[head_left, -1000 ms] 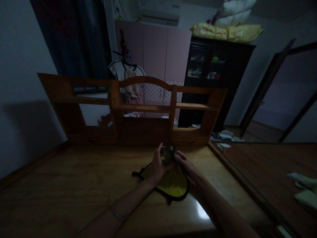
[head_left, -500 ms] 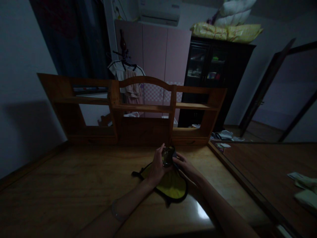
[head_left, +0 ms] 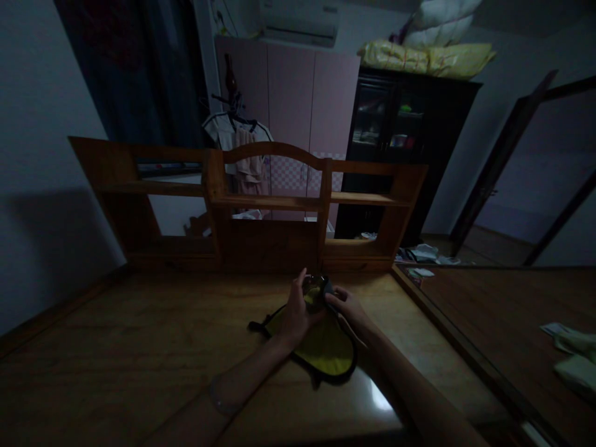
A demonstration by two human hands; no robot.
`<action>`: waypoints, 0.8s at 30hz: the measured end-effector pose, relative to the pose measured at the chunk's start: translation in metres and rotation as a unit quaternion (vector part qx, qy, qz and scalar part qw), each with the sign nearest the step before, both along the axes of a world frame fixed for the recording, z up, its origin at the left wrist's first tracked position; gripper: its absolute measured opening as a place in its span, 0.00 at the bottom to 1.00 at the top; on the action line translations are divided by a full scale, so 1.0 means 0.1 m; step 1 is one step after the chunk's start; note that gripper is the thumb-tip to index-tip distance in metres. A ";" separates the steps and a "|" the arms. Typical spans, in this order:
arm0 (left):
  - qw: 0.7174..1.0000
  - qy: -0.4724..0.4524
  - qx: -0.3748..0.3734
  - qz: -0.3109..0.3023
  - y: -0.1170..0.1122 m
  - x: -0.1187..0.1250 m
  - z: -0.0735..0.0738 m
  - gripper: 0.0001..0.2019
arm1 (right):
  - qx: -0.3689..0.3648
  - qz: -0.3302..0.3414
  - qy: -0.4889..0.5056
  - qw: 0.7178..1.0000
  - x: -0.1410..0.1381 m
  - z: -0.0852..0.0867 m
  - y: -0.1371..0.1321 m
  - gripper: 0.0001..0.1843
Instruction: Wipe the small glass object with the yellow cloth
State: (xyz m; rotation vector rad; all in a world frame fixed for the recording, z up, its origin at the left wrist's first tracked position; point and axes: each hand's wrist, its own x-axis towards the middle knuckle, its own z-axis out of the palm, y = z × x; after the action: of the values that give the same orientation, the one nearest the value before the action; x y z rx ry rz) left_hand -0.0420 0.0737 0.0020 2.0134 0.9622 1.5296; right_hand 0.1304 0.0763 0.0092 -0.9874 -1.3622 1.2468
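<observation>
My left hand (head_left: pixel 297 313) is wrapped round a shiny see-through glass cup (head_left: pixel 313 294), thumb and fingers on either side of it. Its exact shape is hard to make out in the dim light. At the cup's right side, my right hand (head_left: pixel 347 309) pinches a dark grey fold of cloth (head_left: pixel 328 287) against the glass. Below both hands, a yellow-green cloth (head_left: pixel 326 351) with a black border lies on the wooden desk (head_left: pixel 186 360). The fold seems to belong to this cloth, but the join is hidden by my hands.
A wooden shelf unit (head_left: pixel 270 202) rises along the desk's far edge. The desk's raised side edge (head_left: pixel 442 329) runs down the right. Beyond stand a pink wardrobe (head_left: pixel 291 105) and a black cabinet (head_left: pixel 419 136). Crumpled cloth (head_left: pixel 575 366) lies far right.
The cup has turned and tilted slightly in my left hand, and more yellow shows through it. My right hand has shifted a little, and the cloth's lower right edge has moved slightly right.
</observation>
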 end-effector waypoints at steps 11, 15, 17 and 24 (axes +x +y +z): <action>0.969 0.192 0.155 -0.015 -0.03 -0.03 0.02 0.38 | -0.008 -0.013 -0.006 1.000 -0.06 -0.01 -0.04 0.19; 0.956 0.225 0.189 0.002 -0.03 -0.01 -0.01 0.37 | 0.077 -0.001 -0.032 0.997 -0.08 -0.09 -0.01 0.19; 0.953 0.229 0.200 0.010 -0.02 0.00 -0.03 0.38 | 0.131 -0.010 -0.064 0.989 -0.10 -0.12 -0.01 0.19; 0.955 0.232 0.186 -0.008 -0.04 -0.01 -0.01 0.40 | 0.235 -0.117 -0.251 0.932 -0.06 -0.18 -0.02 0.16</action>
State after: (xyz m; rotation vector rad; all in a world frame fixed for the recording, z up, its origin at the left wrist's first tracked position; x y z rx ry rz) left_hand -0.0429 0.0701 0.0008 2.7259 0.8605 1.3265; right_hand 0.1240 0.0740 -0.0091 -1.1166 -1.7653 0.4561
